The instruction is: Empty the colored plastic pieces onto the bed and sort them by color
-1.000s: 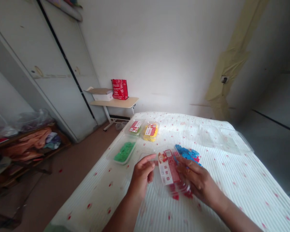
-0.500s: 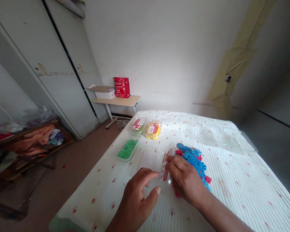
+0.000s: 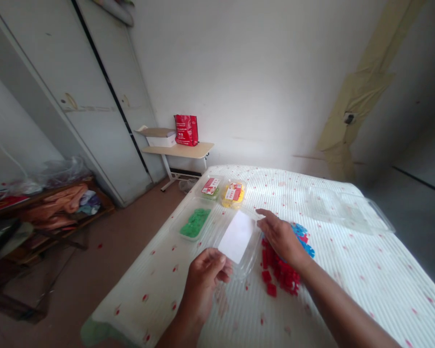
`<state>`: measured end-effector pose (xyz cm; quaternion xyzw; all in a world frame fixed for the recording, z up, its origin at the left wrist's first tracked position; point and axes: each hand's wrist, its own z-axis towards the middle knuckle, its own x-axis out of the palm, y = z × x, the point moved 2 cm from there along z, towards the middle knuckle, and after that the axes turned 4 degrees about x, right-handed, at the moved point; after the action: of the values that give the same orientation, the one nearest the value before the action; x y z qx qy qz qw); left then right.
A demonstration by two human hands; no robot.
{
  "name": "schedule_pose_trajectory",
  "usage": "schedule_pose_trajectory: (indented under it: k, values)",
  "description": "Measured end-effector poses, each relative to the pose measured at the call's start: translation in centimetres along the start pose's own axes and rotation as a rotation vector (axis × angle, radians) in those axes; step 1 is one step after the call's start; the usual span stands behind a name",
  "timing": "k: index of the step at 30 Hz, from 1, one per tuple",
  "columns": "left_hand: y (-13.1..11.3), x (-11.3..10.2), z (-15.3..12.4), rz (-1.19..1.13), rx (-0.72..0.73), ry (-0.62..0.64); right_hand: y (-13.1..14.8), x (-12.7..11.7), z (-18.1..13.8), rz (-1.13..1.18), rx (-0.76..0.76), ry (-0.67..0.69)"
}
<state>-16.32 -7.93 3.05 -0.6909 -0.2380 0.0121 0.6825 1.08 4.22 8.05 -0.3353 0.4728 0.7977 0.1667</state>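
Currently both hands are at a clear plastic box [image 3: 249, 261], which sits over the middle of the table, left of a heap of red pieces [image 3: 284, 275]. A white sheet of paper [image 3: 238, 237] shows on it. The left hand [image 3: 206, 267] pinches its near edge between thumb and fingers. The right hand [image 3: 278, 236] has bent fingers at the far right edge; whether they grip it, I cannot tell. Blue pieces [image 3: 305, 241] lie beside the red ones, partly behind the right hand. Just beyond the box, to the left, green pieces [image 3: 195, 222] fill part of an open tray [image 3: 177, 212]. Farther back stand two labelled boxes, one holding yellow pieces [image 3: 239, 195]. More clear plastic trays [image 3: 342, 208] lie at the far right, on the spotted tablecloth [image 3: 348, 290].
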Motion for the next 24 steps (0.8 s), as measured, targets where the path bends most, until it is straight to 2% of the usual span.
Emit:
schedule_pose_trajectory:
  k: [2, 4, 8, 12, 17, 24]
  values:
    - [0.7, -0.5, 0.3, -0.059, -0.045, -0.029, -0.8, 1.3, 0.7, 0.146, 0.084, 0.123]
    - [1.2, -1.3, 0.5, -0.026, -0.06, -0.089, -1.4, 2.7, 1.5, 0.201, 0.197, 0.161]
    - [1.8, -3.3, 0.6, 0.179, -0.001, -0.213, -1.8, 5.5, 3.1, 0.117, 0.347, 0.225]
    - [1.9, -5.0, 0.6, 0.479, 0.089, -0.216, -1.1, 7.2, 4.3, -0.188, 0.319, 0.291]
    - [1.8, -5.1, 0.5, 0.958, 0.194, -0.18, -0.4, 8.4, 4.8, -0.347, 0.286, 0.3]
    - [2.8, -5.0, 0.5, 1.207, 0.199, -0.106, 0.1, 9.8, 4.5, -0.5, 0.235, 0.345]
